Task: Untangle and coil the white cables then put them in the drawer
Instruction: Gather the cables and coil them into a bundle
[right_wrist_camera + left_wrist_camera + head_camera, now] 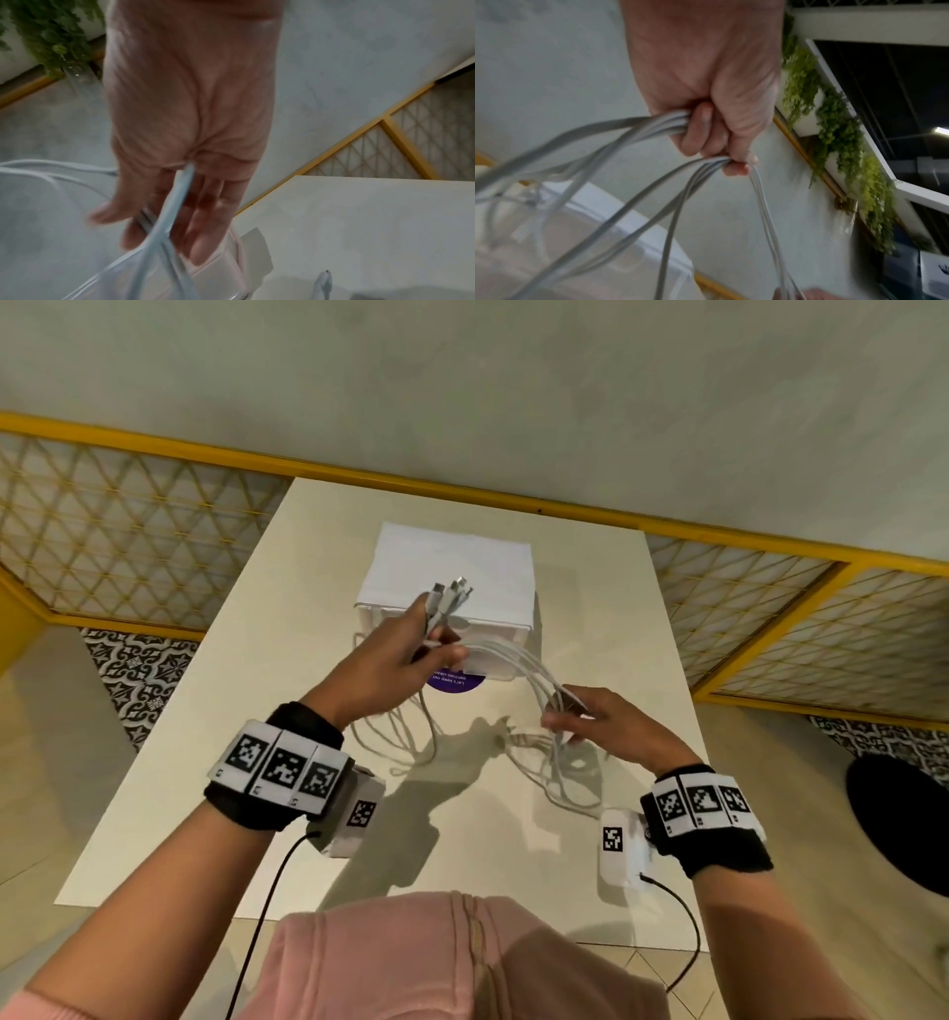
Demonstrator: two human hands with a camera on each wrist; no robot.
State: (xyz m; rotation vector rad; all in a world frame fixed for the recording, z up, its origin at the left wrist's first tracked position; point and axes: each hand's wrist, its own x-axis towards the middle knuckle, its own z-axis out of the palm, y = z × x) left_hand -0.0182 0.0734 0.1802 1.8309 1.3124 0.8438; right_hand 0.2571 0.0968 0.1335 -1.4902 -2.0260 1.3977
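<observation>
Above the middle of the bench [590, 588], I am holding the white cables [518, 662] in the air between my two hands. My left hand [395, 660] is gripping the bundle tightly, fingers curled round several strands, and the metal plug ends [452, 590] are sticking up out of that fist toward twelve o'clock. In the left wrist view the curled fingers [700, 130] are clamping two groups of strands, which are fanning out toward seven o'clock.

From that fist the cables are arching over toward four o'clock to my right hand [606, 721], where they are passing between its fingers. In the right wrist view those fingers [203, 229] are reaching out nearly straight, with strands crossing in front of them; the view is blurred, so I cannot tell whether this grip is pinching the cables or only guiding them. Below the right hand, loose loops are hanging down and lying on the bench at about five o'clock from the bundle, and further loops are drooping under the left hand.

The white drawer unit [452, 567] is standing on the bench just beyond my hands at twelve o'clock, with a purple round sticker [457, 683] showing at its near edge. A dark round stool [904, 824] is sitting beside the bench at three o'clock.
</observation>
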